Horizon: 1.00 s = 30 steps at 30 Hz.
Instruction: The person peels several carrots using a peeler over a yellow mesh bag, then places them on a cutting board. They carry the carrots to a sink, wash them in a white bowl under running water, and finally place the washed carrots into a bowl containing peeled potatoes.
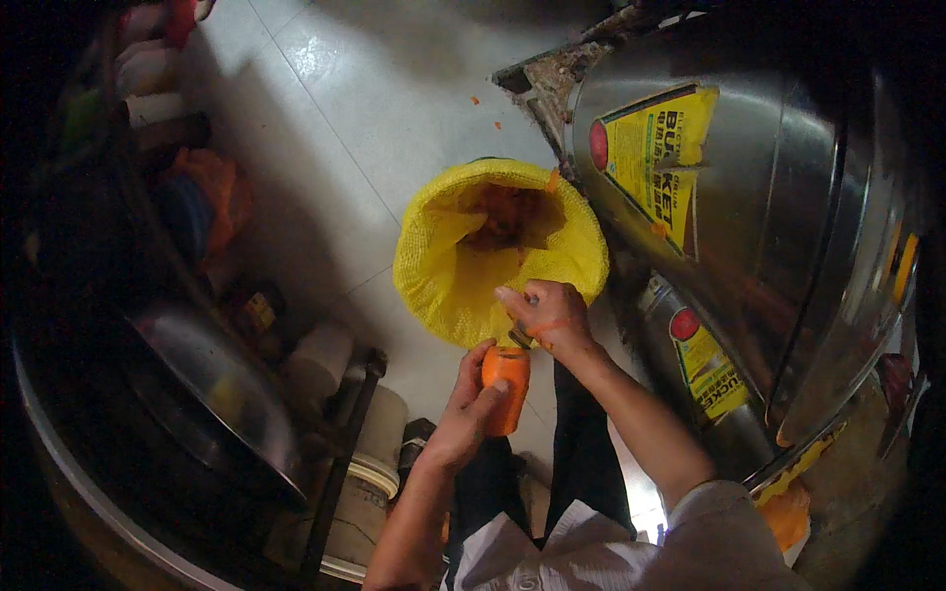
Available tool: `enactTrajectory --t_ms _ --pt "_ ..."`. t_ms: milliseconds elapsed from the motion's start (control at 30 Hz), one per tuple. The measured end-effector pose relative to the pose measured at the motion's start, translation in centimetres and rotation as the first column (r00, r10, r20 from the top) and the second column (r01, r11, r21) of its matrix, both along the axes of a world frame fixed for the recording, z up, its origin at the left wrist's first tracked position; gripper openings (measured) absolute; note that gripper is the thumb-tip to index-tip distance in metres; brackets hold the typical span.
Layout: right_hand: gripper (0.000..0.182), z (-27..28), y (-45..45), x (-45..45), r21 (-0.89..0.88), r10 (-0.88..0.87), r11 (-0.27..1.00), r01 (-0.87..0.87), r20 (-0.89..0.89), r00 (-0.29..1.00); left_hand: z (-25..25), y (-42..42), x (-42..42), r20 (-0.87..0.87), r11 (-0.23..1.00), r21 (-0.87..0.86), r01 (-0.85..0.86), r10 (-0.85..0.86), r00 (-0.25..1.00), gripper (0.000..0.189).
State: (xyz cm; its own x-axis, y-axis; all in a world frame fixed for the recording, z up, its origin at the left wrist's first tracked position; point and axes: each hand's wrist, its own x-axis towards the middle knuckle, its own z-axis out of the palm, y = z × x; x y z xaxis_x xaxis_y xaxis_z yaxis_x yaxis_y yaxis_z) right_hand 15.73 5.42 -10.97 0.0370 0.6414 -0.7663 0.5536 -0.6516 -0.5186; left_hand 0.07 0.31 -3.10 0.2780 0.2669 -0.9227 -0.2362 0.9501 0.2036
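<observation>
My left hand (473, 402) grips a thick, peeled-looking orange carrot (507, 395), its blunt top end pointing away from me. Just above that end, my right hand (548, 318) is closed around a small peeler (520, 337), whose metal head sits close to the carrot; I cannot tell if they touch. Orange shreds cling to the right hand near the wrist. Beyond both hands stands a bin lined with a yellow woven bag (429, 221), folded over the rim. Dark reddish-orange scraps (510, 214) lie down inside it.
Large shiny metal drums (768, 170) with yellow labels stand close on the right. To the left is a dark rack with a metal basin (222, 391); white buckets (377, 428) sit below. Orange bits (497, 125) lie on the tiled floor (355, 96).
</observation>
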Motion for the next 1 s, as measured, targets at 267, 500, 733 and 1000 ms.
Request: enactTrajectory --t_ms 267,500,733,1000 --pt "0.036 -0.7 -0.4 -0.4 0.273 -0.038 0.961 0.048 -0.041 0.998 0.4 1.0 0.5 0.101 0.998 -0.048 0.033 -0.028 0.994 0.066" --pt "0.018 2.4 0.2 -0.5 0.555 0.21 0.816 -0.16 -0.027 0.977 -0.8 0.5 1.2 0.101 0.994 -0.107 -0.022 0.033 0.994 0.052" --pt "0.017 -2.4 1.2 2.5 0.477 0.235 0.802 -0.361 0.303 0.923 1.9 2.0 2.7 0.07 0.993 -0.118 -0.028 0.036 0.997 0.049" --pt "0.017 1.0 0.9 0.2 0.523 0.44 0.666 -0.532 0.3 0.846 0.3 1.1 2.7 -0.089 0.985 0.028 0.172 -0.168 0.982 0.049"
